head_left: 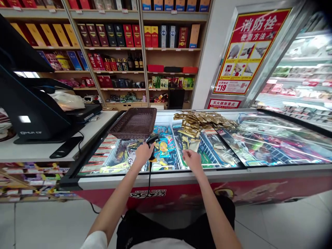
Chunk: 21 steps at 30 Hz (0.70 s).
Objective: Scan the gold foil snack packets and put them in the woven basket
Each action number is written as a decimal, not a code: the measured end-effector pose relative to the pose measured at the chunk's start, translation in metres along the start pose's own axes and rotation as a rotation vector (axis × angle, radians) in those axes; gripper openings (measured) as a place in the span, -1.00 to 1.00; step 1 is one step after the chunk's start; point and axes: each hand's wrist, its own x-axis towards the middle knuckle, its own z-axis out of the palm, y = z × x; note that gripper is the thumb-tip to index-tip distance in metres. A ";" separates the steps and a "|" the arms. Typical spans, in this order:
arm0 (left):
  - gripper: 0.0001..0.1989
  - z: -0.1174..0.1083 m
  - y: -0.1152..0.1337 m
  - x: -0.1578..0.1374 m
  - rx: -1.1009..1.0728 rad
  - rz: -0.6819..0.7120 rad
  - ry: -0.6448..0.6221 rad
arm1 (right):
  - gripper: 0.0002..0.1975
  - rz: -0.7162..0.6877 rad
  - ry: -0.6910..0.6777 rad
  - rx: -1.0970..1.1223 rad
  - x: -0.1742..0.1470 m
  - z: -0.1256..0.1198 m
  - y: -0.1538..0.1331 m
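My left hand [143, 154] is wrapped round a black handheld barcode scanner [153, 139], whose cable hangs down over the freezer's front edge. Fingers curled in, my right hand [192, 160] hovers above the glass top, with nothing visible in it. Beyond that hand, a pile of gold foil packets [203, 119] lies on top of the chest freezer [181, 178]. A brown woven basket [134, 136] rests at the freezer's far left, just behind the scanner. Under the glass, bagged frozen goods [166, 147] fill wire baskets.
On the left counter [101, 126] stands a black checkout terminal [38, 110], with a black phone-like device [66, 147] before it. Shelves of boxed goods [111, 34] line the back wall. A red sign [251, 52] hangs right of them, near a refrigerated display [306, 79].
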 end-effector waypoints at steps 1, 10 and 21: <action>-0.41 -0.007 0.002 -0.008 0.016 0.003 0.034 | -0.70 -0.032 0.043 -0.016 0.006 -0.007 -0.008; 0.07 -0.093 0.047 -0.098 -0.961 0.551 0.314 | -0.11 -0.544 0.191 0.068 -0.012 -0.028 -0.135; 0.14 -0.059 0.050 -0.073 -0.965 0.560 0.037 | -0.07 -0.596 0.081 0.145 0.014 0.037 -0.124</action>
